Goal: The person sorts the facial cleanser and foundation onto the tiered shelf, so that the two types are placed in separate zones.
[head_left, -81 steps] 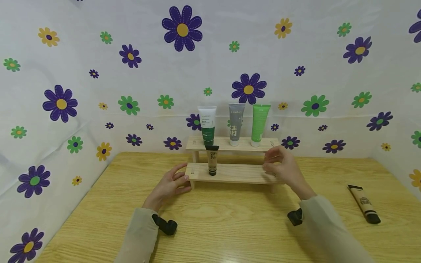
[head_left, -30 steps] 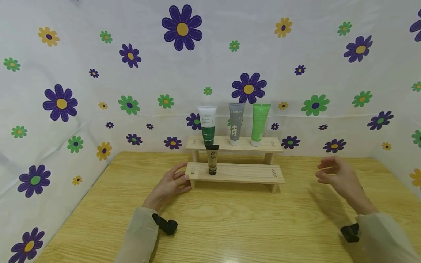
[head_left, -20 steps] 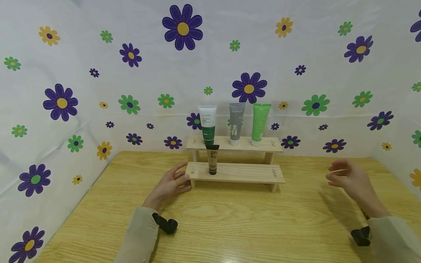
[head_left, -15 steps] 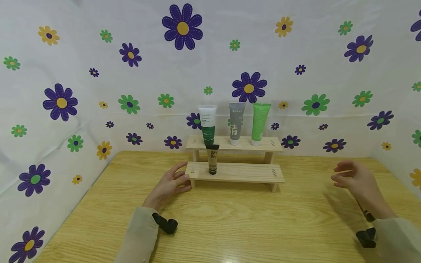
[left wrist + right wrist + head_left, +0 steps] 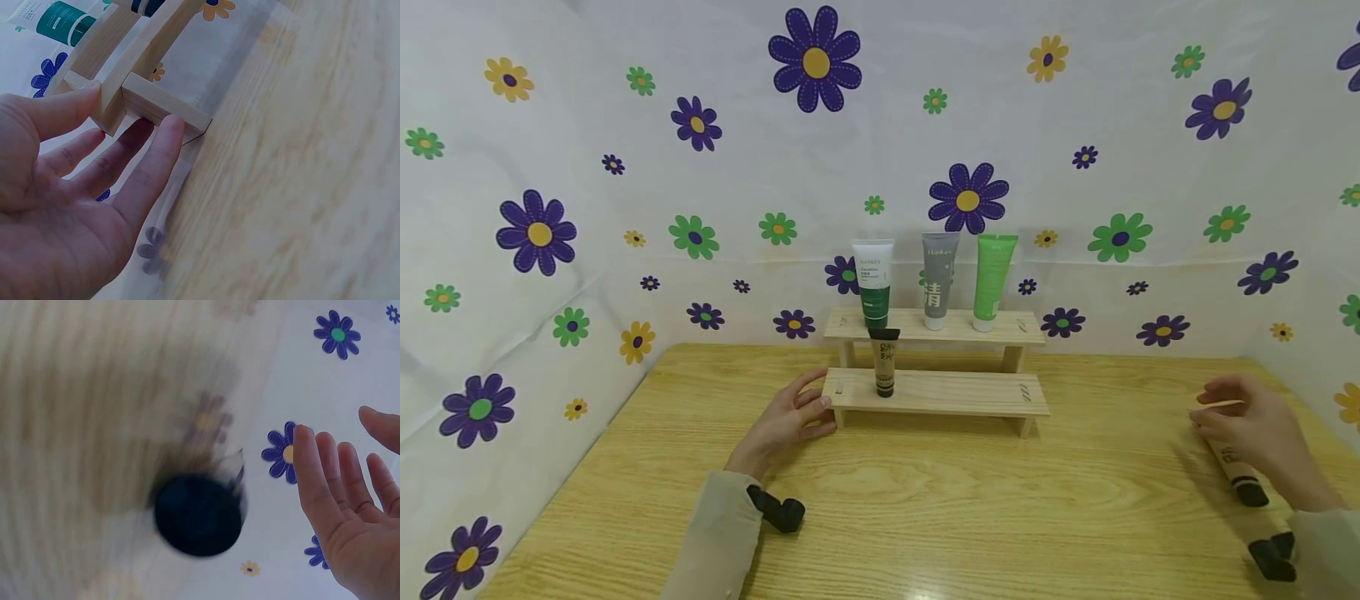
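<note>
My left hand (image 5: 782, 421) touches the left end of a two-tier wooden shelf (image 5: 958, 393). In the left wrist view the thumb lies against the board end, with other fingers at the leg. My right hand (image 5: 1262, 433) hovers, fingers parted, over a beige tube (image 5: 1234, 464) with a black cap, lying on the table and partly covered by the hand. The black cap (image 5: 197, 515) looms in the right wrist view, apart from the fingers. A similar tube (image 5: 885, 364) stands on the lower tier. White-green (image 5: 872, 283), grey (image 5: 937, 283) and green (image 5: 992, 279) tubes stand on the upper tier.
The shelf stands on a wood-grain table (image 5: 925, 517), close to the back. Behind and at both sides hangs a white flower-patterned cloth (image 5: 730, 183). Black wrist mounts (image 5: 782, 515) sit under both sleeves.
My right hand has left the shelf's right end and moved right, over the lying tube. My left hand has stayed at the shelf's left end. The standing tubes have not moved.
</note>
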